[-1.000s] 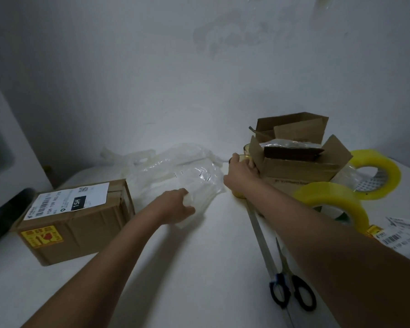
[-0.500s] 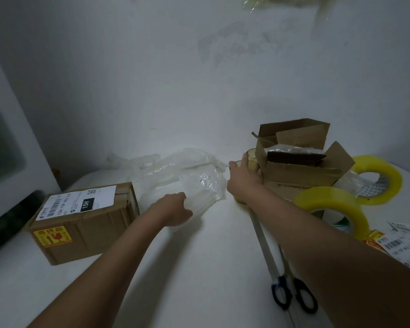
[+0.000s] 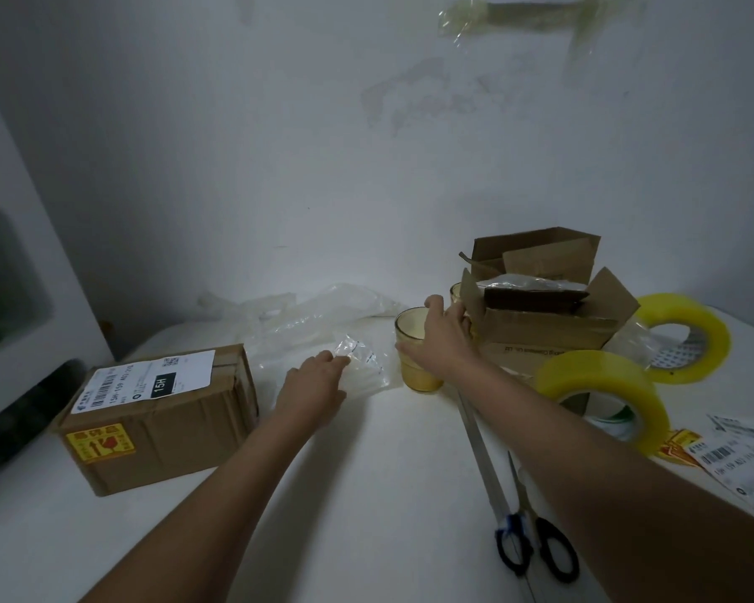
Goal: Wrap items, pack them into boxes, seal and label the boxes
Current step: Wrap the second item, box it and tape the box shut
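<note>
Two bare forearms are showing in the head view, reaching in from the lower edge. No sleeve is covering either one as far as the picture shows. The left hand (image 3: 312, 391) is wearing no glove, ring or watch, and the right hand (image 3: 442, 341) is likewise showing no glove, ring or band at the wrist.

"15H" is printed on the sealed box's white label (image 3: 146, 380), and again on loose labels (image 3: 745, 459) at lower right, smaller print unreadable
</note>
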Demonstrator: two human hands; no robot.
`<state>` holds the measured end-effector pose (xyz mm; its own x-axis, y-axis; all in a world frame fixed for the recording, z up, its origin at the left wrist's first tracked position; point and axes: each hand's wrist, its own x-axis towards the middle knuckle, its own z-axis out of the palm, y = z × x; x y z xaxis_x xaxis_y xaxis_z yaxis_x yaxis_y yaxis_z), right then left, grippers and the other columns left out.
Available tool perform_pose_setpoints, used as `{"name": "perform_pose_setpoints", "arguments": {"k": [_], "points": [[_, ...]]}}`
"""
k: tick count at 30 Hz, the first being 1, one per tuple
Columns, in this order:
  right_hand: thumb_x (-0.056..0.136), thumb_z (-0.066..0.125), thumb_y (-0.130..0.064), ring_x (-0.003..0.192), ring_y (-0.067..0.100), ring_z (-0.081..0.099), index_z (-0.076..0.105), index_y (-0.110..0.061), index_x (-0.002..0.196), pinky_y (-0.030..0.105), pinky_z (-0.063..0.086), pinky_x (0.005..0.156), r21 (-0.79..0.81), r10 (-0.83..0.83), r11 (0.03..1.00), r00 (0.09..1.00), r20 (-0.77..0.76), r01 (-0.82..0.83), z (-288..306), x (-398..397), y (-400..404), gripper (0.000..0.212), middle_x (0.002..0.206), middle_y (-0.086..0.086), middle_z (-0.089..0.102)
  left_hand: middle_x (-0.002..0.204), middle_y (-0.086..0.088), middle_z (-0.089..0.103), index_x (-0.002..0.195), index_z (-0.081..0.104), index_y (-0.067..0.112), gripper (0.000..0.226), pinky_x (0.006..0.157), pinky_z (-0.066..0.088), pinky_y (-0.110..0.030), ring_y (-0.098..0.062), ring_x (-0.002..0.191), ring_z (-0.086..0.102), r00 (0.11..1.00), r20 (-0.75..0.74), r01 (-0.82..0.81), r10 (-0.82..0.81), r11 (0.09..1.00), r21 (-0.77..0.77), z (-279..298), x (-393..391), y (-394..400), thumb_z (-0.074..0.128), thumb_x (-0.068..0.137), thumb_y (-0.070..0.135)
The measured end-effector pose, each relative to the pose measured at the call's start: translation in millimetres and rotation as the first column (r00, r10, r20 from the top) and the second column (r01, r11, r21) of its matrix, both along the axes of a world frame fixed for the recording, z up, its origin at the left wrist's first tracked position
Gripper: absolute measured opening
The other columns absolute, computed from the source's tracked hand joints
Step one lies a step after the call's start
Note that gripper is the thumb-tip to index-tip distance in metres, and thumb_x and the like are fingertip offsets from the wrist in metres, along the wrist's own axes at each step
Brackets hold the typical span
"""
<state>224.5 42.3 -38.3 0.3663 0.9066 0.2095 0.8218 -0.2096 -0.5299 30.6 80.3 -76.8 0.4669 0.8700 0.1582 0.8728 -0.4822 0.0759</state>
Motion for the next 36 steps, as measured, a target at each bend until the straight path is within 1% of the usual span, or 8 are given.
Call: {"name": "perform_pose_setpoints", "arguments": {"k": [5, 8, 13, 16, 20, 27, 31, 36], "points": [[0.078, 0.077, -0.038, 0.116, 0.023, 0.038, 0.033, -0.012, 0.135, 0.020, 0.034, 0.090, 0.306, 0.060, 0.951, 0.994, -0.090, -0.030, 8, -3, -24, 0.076, 0.132, 0.012, 0.026, 0.122, -0.010, 0.056, 0.138, 0.053, 0.012, 0.040, 0.096, 0.044, -0.041, -0.028, 0.114, 0.055, 0.867, 0.495, -0.084, 0.051, 0.996, 0.044, 9, -12, -5, 0.054, 0.098, 0.014], [0.076, 0.078, -0.034, 0.107, 0.017, 0.036, 0.038, -0.010, 0.131, 0.014, 0.029, 0.084, 0.442, 0.099, 0.896, 0.991, -0.088, -0.050, 19, -11, -38, 0.072, 0.127, 0.010, 0.028, 0.117, -0.010, 0.058, 0.133, 0.057, 0.009, 0.037, 0.088, 0.038, -0.027, -0.021, 0.106, 0.055, 0.732, 0.678, -0.120, 0.074, 0.993, 0.021, 26, -15, -14, 0.057, 0.096, 0.009], [0.075, 0.080, -0.030, 0.108, 0.023, 0.044, 0.041, -0.009, 0.126, 0.024, 0.042, 0.093, 0.621, 0.176, 0.782, 0.973, -0.151, -0.045, 45, -17, -65, 0.068, 0.125, 0.008, 0.029, 0.089, 0.002, 0.054, 0.111, 0.057, 0.018, 0.036, 0.066, 0.037, -0.021, -0.013, 0.083, 0.051, 0.748, 0.660, 0.028, -0.069, 0.997, 0.072, 35, -18, -43, 0.068, 0.083, -0.002], [0.080, 0.076, -0.029, 0.103, 0.015, 0.042, 0.039, -0.010, 0.127, 0.002, 0.037, 0.077, 0.672, 0.172, 0.739, 0.951, -0.256, 0.047, 59, -11, -90, 0.063, 0.125, 0.004, 0.028, 0.084, 0.004, 0.051, 0.107, 0.053, 0.018, 0.037, 0.064, 0.037, -0.016, -0.014, 0.078, 0.048, 0.813, 0.565, 0.115, -0.140, 0.990, 0.079, 31, -25, -58, 0.069, 0.081, -0.003], [0.085, 0.071, -0.032, 0.099, 0.008, 0.044, 0.039, -0.015, 0.126, 0.001, 0.039, 0.068, 0.657, 0.190, 0.739, 0.889, -0.416, 0.149, 58, -7, -118, 0.055, 0.127, 0.004, 0.032, 0.080, 0.011, 0.046, 0.105, 0.055, 0.019, 0.037, 0.069, 0.041, -0.030, -0.010, 0.078, 0.043, 0.885, 0.374, 0.253, -0.277, 0.961, 0.113, 18, -32, -78, 0.067, 0.080, -0.006], [0.082, 0.070, -0.045, 0.116, 0.028, 0.045, 0.035, -0.030, 0.115, 0.047, 0.047, 0.095, 0.364, 0.054, 0.899, 0.763, -0.644, 0.243, 12, -15, -134, 0.050, 0.125, 0.005, 0.037, 0.079, 0.008, 0.044, 0.100, 0.041, 0.028, 0.043, 0.064, 0.035, -0.014, -0.005, 0.074, 0.042, 0.892, 0.337, 0.329, -0.300, 0.944, -0.032, -3, -36, -108, 0.066, 0.081, -0.001], [0.082, 0.071, -0.043, 0.116, 0.029, 0.045, 0.033, -0.030, 0.114, 0.035, 0.043, 0.082, 0.237, 0.003, 0.945, 0.717, -0.697, 0.227, -6, -21, -140, 0.051, 0.125, 0.005, 0.031, 0.090, 0.008, 0.062, 0.102, 0.053, 0.026, 0.023, 0.080, 0.048, -0.023, -0.008, 0.083, 0.059, 0.881, 0.428, 0.356, -0.203, 0.879, -0.317, 6, -41, -115, 0.071, 0.088, 0.020], [0.084, 0.069, -0.045, 0.112, 0.022, 0.043, 0.037, -0.029, 0.120, 0.028, 0.037, 0.066, 0.180, -0.018, 0.958, 0.669, -0.743, 0.225, -14, -26, -144, 0.051, 0.132, 0.008, 0.033, 0.094, 0.006, 0.068, 0.096, 0.064, 0.019, 0.007, 0.086, 0.057, -0.041, -0.018, 0.088, 0.067, 0.755, 0.655, 0.166, 0.026, 0.959, -0.229, 42, -25, -105, 0.057, 0.097, 0.021]]}}
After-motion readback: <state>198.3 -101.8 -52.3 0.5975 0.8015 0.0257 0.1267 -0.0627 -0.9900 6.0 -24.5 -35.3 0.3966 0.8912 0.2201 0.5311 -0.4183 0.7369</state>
